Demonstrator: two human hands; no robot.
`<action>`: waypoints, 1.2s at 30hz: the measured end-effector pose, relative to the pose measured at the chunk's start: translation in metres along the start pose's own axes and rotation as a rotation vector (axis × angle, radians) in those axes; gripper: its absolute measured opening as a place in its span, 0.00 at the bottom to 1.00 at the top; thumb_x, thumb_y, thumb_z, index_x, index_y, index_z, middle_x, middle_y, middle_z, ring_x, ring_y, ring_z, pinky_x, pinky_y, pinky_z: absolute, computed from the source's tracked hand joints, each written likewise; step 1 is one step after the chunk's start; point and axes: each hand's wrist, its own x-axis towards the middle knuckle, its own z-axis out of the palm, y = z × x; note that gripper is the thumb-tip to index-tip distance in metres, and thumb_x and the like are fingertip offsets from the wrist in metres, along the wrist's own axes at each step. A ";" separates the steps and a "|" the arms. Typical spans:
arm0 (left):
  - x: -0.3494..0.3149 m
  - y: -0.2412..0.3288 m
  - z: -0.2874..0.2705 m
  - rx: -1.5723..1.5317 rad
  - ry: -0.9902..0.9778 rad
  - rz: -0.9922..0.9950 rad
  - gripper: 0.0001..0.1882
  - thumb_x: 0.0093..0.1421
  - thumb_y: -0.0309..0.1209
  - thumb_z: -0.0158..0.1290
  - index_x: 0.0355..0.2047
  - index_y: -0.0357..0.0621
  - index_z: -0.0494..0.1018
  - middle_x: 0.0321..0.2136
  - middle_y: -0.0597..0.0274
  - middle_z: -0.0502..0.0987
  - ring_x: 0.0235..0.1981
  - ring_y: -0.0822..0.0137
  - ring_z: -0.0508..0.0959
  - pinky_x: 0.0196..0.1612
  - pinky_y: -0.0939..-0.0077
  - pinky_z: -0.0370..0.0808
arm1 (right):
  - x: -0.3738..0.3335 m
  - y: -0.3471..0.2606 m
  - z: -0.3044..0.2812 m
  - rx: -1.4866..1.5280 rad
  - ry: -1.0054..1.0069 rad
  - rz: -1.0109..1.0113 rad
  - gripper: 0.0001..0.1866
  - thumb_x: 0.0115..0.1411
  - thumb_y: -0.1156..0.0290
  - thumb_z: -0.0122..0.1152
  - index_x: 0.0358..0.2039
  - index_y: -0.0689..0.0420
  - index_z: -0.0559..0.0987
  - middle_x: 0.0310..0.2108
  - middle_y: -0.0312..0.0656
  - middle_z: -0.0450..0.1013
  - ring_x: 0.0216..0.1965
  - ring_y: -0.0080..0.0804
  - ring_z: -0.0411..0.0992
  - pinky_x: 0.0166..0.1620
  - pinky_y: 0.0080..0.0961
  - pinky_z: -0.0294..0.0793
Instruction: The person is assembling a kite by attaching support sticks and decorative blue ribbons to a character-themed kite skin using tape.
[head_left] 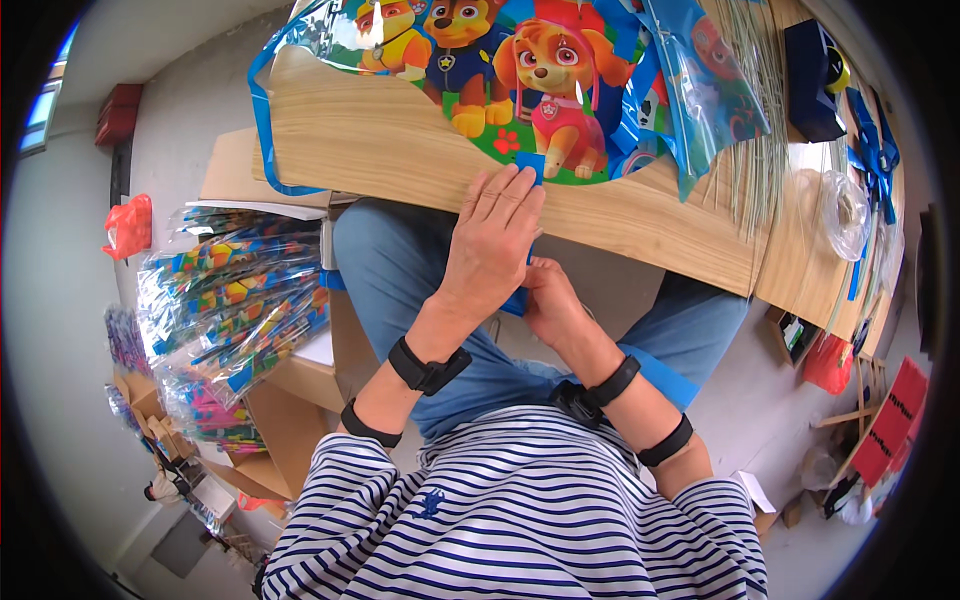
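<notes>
A flat blue strip runs over the near edge of the wooden table and shows beyond my left fingertips. My left hand lies across it with the fingers stretched out flat. Just below the table edge, my right hand is closed with curled fingers on the strip's lower part; the exact grip is partly hidden. Farther up lies a shiny printed foil sheet with cartoon dogs and a blue border, its lower edge near my left fingertips.
On the wooden table, thin pale sticks lie at the right, beside a dark blue box and a clear tape roll. Packed printed foils pile up in a cardboard box at my left. Blue ribbons lie far right.
</notes>
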 end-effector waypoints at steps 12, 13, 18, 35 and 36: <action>0.006 0.007 0.000 0.027 -0.026 -0.020 0.25 0.52 0.30 0.59 0.51 0.36 0.72 0.53 0.54 0.71 0.58 0.54 0.68 0.65 0.52 0.57 | -0.001 0.003 -0.003 -0.082 0.001 -0.006 0.06 0.56 0.78 0.55 0.32 0.60 0.81 0.32 0.38 0.79 0.35 0.24 0.74 0.42 0.26 0.71; 0.008 0.008 0.001 0.035 -0.030 -0.021 0.25 0.52 0.30 0.60 0.51 0.36 0.72 0.53 0.55 0.70 0.57 0.54 0.68 0.65 0.52 0.57 | -0.004 0.002 -0.003 -0.079 0.002 -0.008 0.06 0.56 0.78 0.55 0.32 0.60 0.81 0.32 0.38 0.79 0.35 0.24 0.74 0.42 0.26 0.71; 0.006 0.008 0.001 0.042 -0.035 -0.050 0.28 0.51 0.33 0.61 0.51 0.35 0.71 0.52 0.55 0.69 0.56 0.55 0.68 0.65 0.52 0.57 | -0.038 -0.018 0.006 -1.644 0.242 -0.826 0.11 0.52 0.76 0.60 0.37 0.62 0.79 0.30 0.50 0.75 0.35 0.49 0.74 0.38 0.36 0.72; 0.005 0.017 0.009 0.062 -0.013 -0.094 0.31 0.48 0.34 0.63 0.52 0.33 0.71 0.58 0.56 0.67 0.57 0.55 0.66 0.64 0.43 0.55 | -0.043 -0.076 -0.006 -1.428 0.286 -0.960 0.06 0.51 0.81 0.62 0.31 0.61 0.78 0.27 0.47 0.72 0.29 0.47 0.72 0.32 0.38 0.70; 0.005 0.017 0.009 0.062 -0.014 -0.095 0.31 0.48 0.34 0.63 0.52 0.33 0.71 0.58 0.56 0.67 0.57 0.55 0.66 0.64 0.43 0.55 | -0.043 -0.076 -0.006 -1.450 0.279 -0.966 0.06 0.51 0.81 0.62 0.31 0.61 0.78 0.27 0.47 0.72 0.29 0.47 0.72 0.32 0.38 0.70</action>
